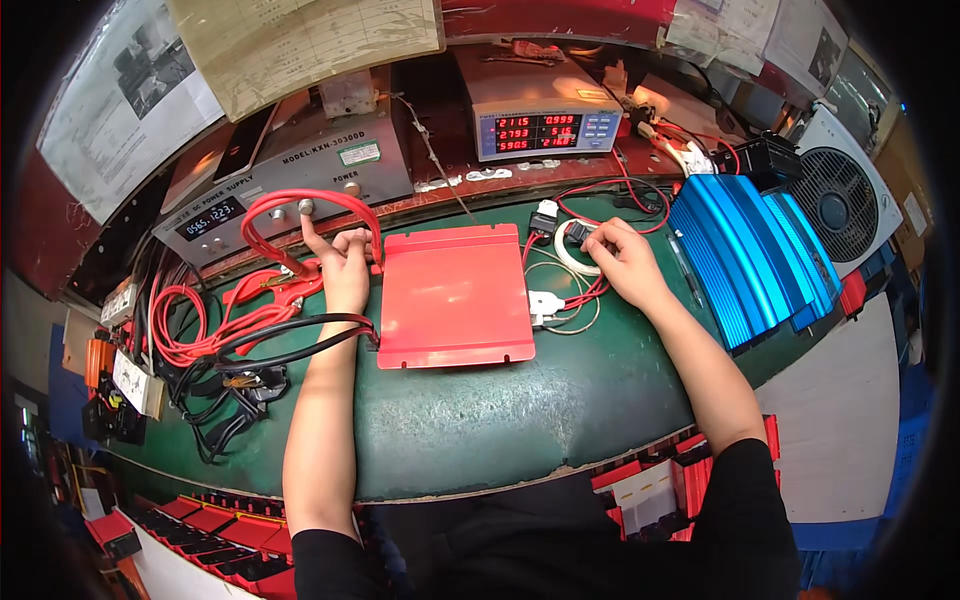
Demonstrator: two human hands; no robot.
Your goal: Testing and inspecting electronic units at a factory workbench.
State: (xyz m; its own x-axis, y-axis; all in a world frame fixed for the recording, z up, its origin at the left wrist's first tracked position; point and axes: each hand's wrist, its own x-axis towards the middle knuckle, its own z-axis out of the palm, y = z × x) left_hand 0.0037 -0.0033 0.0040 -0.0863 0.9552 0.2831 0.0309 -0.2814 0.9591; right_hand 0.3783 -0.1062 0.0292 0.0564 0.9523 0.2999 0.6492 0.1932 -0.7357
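Red flat unit, cable loops left, blue finned casings right.

On a green bench top lies a flat red metal box. The left hand rests at its left edge, index finger raised to the knob of a grey power supply, among red cables. The right hand pinches a small black connector beside a white cable coil. A blue finned unit sits right.

A flat red metal box lies on the green bench, black cables attached at its left.
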